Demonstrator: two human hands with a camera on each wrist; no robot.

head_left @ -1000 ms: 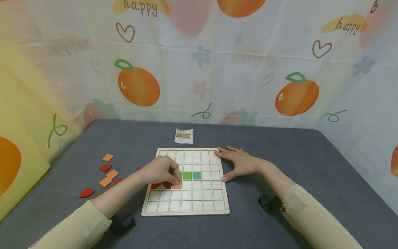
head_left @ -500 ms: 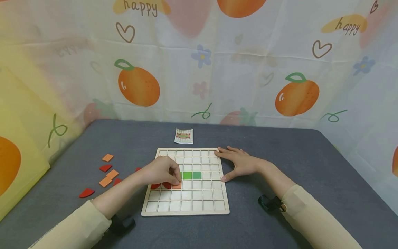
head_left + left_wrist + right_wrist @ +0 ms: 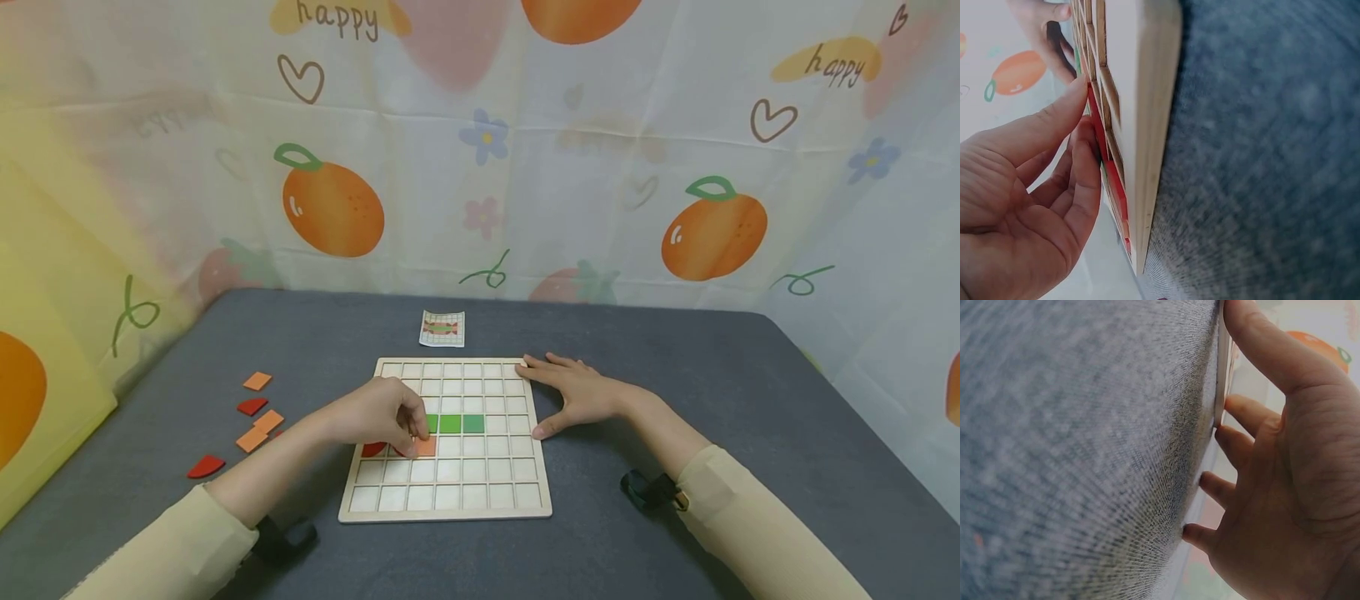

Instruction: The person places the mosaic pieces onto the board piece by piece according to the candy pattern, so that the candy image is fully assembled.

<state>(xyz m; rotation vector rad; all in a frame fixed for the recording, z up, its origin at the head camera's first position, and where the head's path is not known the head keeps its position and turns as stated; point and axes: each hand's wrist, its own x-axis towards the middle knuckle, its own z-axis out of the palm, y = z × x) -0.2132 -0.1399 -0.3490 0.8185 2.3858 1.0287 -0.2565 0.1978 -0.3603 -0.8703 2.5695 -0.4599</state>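
A wooden grid board (image 3: 450, 497) lies flat on the dark table. In one of its rows sit red rounded pieces (image 3: 372, 450) and an orange square tile (image 3: 427, 447). Green square tiles (image 3: 450, 424) fill part of the row behind. Over the board's left half is my left hand (image 3: 382, 414), its thumb and bent fingers at the orange tile and the red piece beside it; the left wrist view shows them apart with nothing gripped. My right hand (image 3: 573, 396), fingers spread, touches the board's right edge and far right corner with fingertips and thumb.
Left of the board lie loose orange square tiles (image 3: 257, 381) and red rounded pieces (image 3: 206, 466); my left forearm partly covers one. A small card (image 3: 442, 330) with a grid pattern lies behind the board. A printed curtain (image 3: 570, 192) hangs past the table's far edge.
My left hand has shifted slightly left, its fingertips coming off the middle of the orange tile, which stays in the grid. My right hand holds its place at the board's edge.
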